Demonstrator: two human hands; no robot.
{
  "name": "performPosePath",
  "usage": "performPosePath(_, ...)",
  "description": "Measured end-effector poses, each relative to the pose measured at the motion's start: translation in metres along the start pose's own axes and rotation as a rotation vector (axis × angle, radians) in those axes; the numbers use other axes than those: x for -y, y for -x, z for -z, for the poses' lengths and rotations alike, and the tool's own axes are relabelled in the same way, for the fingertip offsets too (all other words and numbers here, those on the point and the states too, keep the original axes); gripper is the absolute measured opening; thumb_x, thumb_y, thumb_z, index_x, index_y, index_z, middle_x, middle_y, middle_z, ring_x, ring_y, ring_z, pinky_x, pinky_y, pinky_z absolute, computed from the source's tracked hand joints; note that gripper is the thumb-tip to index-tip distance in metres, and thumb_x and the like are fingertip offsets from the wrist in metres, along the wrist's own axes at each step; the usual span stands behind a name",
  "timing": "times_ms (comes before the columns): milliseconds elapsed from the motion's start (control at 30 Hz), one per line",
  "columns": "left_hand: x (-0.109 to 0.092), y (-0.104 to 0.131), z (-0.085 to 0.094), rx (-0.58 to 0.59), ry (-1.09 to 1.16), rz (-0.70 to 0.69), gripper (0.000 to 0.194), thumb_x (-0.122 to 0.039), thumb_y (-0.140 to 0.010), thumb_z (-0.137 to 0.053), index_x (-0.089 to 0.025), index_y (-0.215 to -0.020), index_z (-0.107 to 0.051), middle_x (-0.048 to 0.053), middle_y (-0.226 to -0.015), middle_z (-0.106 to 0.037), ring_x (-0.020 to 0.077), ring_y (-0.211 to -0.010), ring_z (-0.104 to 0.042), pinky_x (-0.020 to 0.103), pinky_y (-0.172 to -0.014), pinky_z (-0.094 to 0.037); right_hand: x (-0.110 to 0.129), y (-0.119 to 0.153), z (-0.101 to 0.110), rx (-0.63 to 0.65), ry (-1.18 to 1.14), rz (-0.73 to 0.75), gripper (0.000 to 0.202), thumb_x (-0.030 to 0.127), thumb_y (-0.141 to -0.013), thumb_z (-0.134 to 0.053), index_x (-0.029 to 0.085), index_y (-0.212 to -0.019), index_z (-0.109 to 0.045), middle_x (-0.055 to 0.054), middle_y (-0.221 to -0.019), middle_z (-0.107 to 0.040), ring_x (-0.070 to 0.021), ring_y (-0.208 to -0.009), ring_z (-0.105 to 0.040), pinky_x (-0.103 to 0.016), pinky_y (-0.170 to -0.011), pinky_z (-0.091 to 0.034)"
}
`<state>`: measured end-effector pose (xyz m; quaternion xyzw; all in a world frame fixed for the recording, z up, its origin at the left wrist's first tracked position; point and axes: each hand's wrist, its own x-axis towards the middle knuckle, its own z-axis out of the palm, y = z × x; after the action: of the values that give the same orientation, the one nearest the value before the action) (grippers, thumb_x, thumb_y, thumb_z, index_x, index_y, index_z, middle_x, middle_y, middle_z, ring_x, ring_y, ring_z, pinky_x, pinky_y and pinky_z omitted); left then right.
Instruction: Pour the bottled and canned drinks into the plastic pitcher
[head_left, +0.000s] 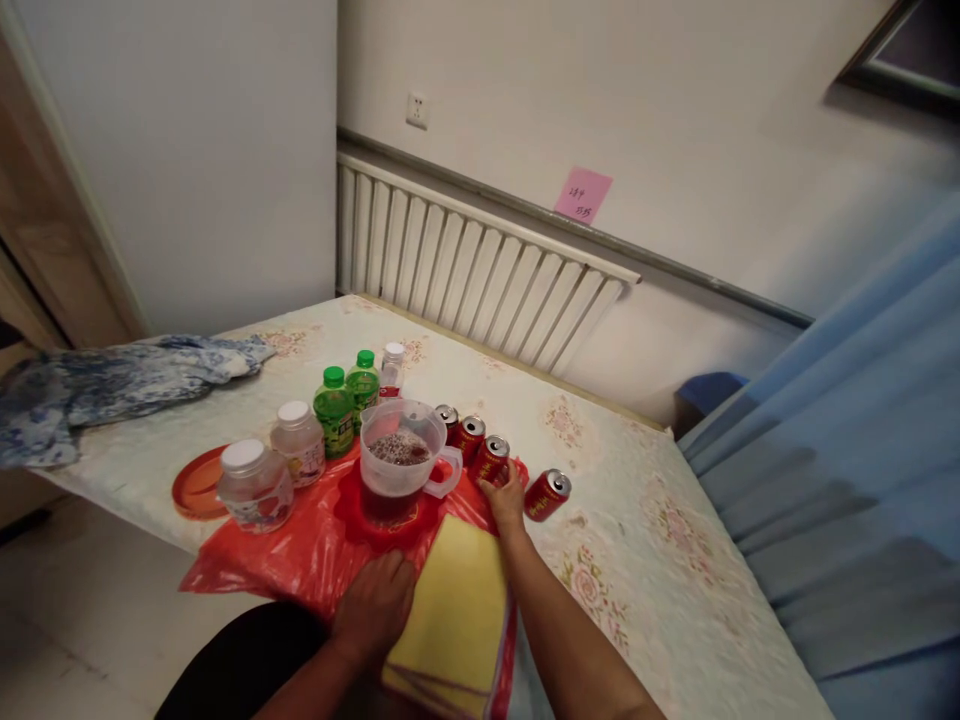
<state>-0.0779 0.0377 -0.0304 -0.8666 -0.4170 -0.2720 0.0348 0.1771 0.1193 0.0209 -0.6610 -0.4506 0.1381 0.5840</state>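
Note:
My right hand (504, 495) reaches to a red can (491, 458), its fingers wrapped at the can's lower side. Another red can (547, 494) stands apart to the right, and two more, (470, 437) one of them, stand to the left. My left hand (377, 598) rests closed near the front edge, by a yellow cloth (457, 600); whether something is in its fingers is hidden. A clear measuring jug (397, 465) with dark, foamy liquid stands on a red dish (347, 497), over a red plastic sheet (262, 565).
Two white-lidded jars (256, 490), two green-capped bottles (334, 415) and a small white-capped bottle (392, 370) stand left of the jug. An orange lid (196, 485) and crumpled blue cloth (150, 375) lie further left on the flowered tablecloth (675, 560). A radiator (465, 260) is behind.

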Motion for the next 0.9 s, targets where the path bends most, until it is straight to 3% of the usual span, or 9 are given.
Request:
performPosePath(133, 0.001, -0.001, 0.0, 0.009, 0.001, -0.008, 0.021, -0.018, -0.094, -0.046, -0.021, -0.08, -0.06, 0.004, -0.079, -0.059, 0.0206, -0.077, -0.055, 0.036, -0.075, -0.041, -0.011, 0.031, 0.021, -0.049, -0.044, -0.129, 0.059, 0.033, -0.067, -0.066, 0.017, -0.124, -0.059, -0.012, -0.112, -0.071, -0.0256, -0.099, -0.069, -0.039, -0.09, -0.054)
performPosePath(267, 0.002, -0.003, 0.001, 0.018, -0.005, -0.008, 0.022, -0.02, -0.096, -0.045, -0.022, -0.08, -0.061, 0.004, -0.079, -0.058, 0.02, -0.078, -0.055, 0.035, -0.077, -0.042, -0.026, 0.055, 0.063, -0.188, 0.028, -0.178, 0.047, 0.039, -0.07, -0.064, 0.016, -0.111, -0.062, -0.011, -0.098, -0.073, -0.0244, -0.088, -0.07, -0.036, -0.084, -0.055)
performPosePath(333, 0.003, -0.004, 0.001, 0.015, -0.01, -0.021, 0.023, -0.019, -0.096, -0.044, -0.021, -0.079, -0.06, 0.003, -0.078, -0.058, 0.0201, -0.076, -0.055, 0.035, -0.076, -0.042, -0.032, 0.056, 0.084, -0.282, 0.083, -0.207, 0.046, 0.041, -0.07, -0.064, 0.015, -0.107, -0.061, -0.011, -0.095, -0.072, -0.0249, -0.085, -0.069, -0.036, -0.081, -0.054)
performPosePath(433, 0.004, -0.004, 0.001, -0.01, -0.011, -0.046, 0.022, -0.019, -0.095, -0.044, -0.021, -0.08, -0.06, 0.003, -0.077, -0.057, 0.0203, -0.074, -0.054, 0.035, -0.074, -0.042, -0.038, 0.044, 0.107, -0.341, 0.119, -0.219, 0.056, 0.041, -0.064, -0.07, 0.014, -0.112, -0.06, -0.014, -0.107, -0.07, -0.027, -0.091, -0.067, -0.037, -0.082, -0.053)
performPosePath(567, 0.003, -0.004, 0.002, -0.031, -0.001, -0.054, 0.021, -0.018, -0.095, -0.045, -0.021, -0.081, -0.06, 0.003, -0.077, -0.057, 0.0204, -0.074, -0.053, 0.035, -0.073, -0.041, -0.04, 0.016, 0.117, -0.185, 0.039, -0.175, 0.071, 0.035, -0.054, -0.078, 0.018, -0.12, -0.058, -0.012, -0.119, -0.066, -0.0275, -0.103, -0.064, -0.035, -0.083, -0.052)
performPosePath(700, 0.002, -0.004, 0.003, -0.03, -0.013, -0.056, 0.022, -0.018, -0.095, -0.045, -0.021, -0.08, -0.06, 0.003, -0.077, -0.057, 0.0205, -0.074, -0.053, 0.035, -0.074, -0.041, -0.039, -0.005, 0.12, 0.015, -0.129, -0.224, 0.066, 0.031, -0.049, -0.081, 0.018, -0.111, -0.063, -0.008, -0.103, -0.073, -0.0261, -0.092, -0.067, -0.035, -0.08, -0.053)
performPosePath(900, 0.001, -0.005, 0.005, -0.008, -0.023, -0.042, 0.023, -0.018, -0.096, -0.043, -0.021, -0.08, -0.06, 0.003, -0.078, -0.057, 0.0198, -0.075, -0.053, 0.035, -0.075, -0.042, -0.04, -0.013, 0.121, 0.04, -0.14, -0.249, 0.06, 0.027, -0.046, -0.082, 0.017, -0.103, -0.065, -0.005, -0.088, -0.075, -0.0245, -0.08, -0.068, -0.035, -0.074, -0.054)
